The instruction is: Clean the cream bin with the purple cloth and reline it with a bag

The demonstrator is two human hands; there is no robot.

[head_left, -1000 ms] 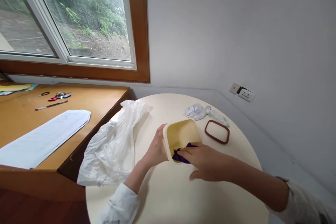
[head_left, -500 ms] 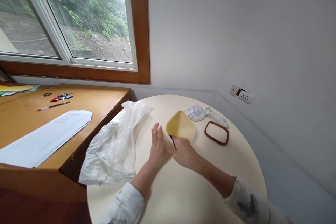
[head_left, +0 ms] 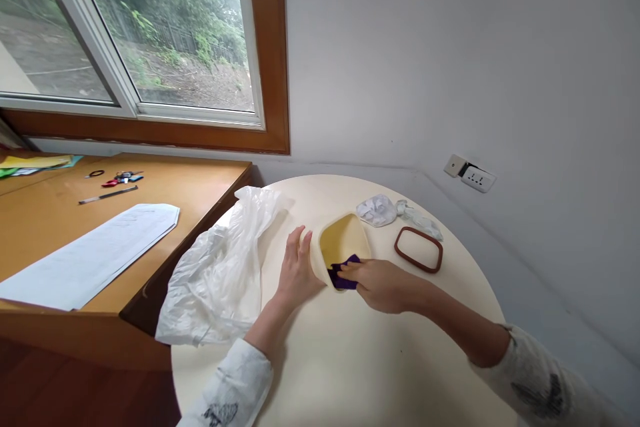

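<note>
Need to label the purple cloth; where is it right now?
In the head view, the purple cloth is below and slightly right of centre, in the right hand, at the near rim of the cream container.

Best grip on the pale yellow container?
Probably the far-right rim of the container, pinched from above with a finger inside and thumb outside: the mouth faces up toward the camera and that edge is bare. Avoid the left wall, where the left hand rests, and the near edge, where the right hand has the purple cloth.
</note>
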